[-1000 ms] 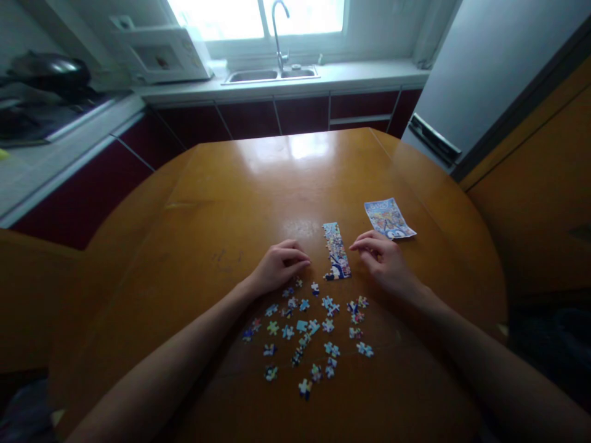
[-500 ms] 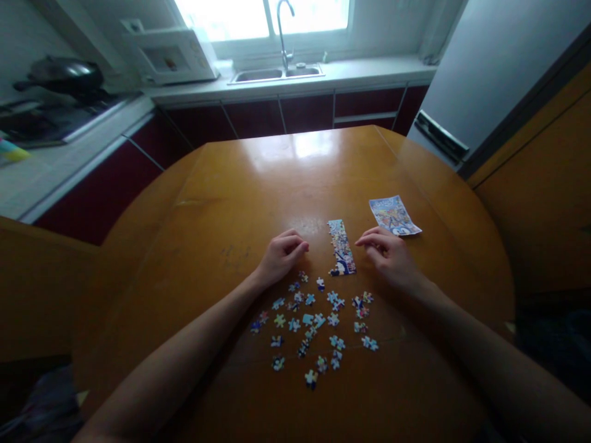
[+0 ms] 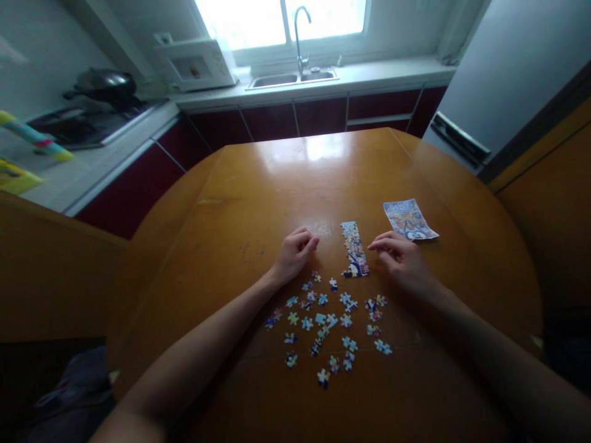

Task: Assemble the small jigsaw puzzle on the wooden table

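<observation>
A joined strip of jigsaw puzzle (image 3: 355,249) lies between my hands, its left side showing knobbed edges. To its left, my left hand (image 3: 297,253) rests on the table with fingers curled into a loose fist; no piece shows in it. On the other side, my right hand (image 3: 401,257) has its fingers loosely bent and the thumb apart, fingertips just off the strip's right edge, holding nothing visible. Several loose puzzle pieces (image 3: 320,319) are scattered nearer to me, between my forearms. Beyond my right hand lies a printed picture sheet (image 3: 409,216), close to the knuckles.
The wooden table (image 3: 277,184) has rounded ends. Behind it run a counter with a sink (image 3: 295,79) and a microwave (image 3: 196,64). A dark pan (image 3: 104,85) stands on the stove at the left. At the right is a fridge (image 3: 498,74).
The camera view has turned slightly left, so everything appears shifted right. Both hands, the strip and the loose pieces keep their places on the table.
</observation>
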Motion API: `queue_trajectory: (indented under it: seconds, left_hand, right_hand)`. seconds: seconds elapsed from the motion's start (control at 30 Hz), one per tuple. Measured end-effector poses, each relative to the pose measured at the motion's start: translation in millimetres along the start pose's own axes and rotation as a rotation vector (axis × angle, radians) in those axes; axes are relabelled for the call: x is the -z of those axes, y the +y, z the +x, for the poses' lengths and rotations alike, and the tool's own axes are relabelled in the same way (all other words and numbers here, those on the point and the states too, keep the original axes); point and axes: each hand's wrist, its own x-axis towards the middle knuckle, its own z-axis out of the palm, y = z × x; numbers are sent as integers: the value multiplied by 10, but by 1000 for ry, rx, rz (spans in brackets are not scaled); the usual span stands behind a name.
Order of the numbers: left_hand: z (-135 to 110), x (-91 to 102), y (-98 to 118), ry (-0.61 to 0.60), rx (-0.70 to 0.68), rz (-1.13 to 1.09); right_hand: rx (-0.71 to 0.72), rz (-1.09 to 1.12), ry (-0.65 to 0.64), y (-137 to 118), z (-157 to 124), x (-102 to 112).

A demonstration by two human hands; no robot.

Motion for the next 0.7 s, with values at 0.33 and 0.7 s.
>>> queue_trajectory:
  seconds: [0.33,0.7]
  left_hand:
    - [-17,-71,-112,130,125,39]
    - [-7,-36,-85,117,37,50]
  right_hand:
    - [-11,-3,-6,-13,-8,-20]
    - [-7,-6,-30,-14,-23,-38]
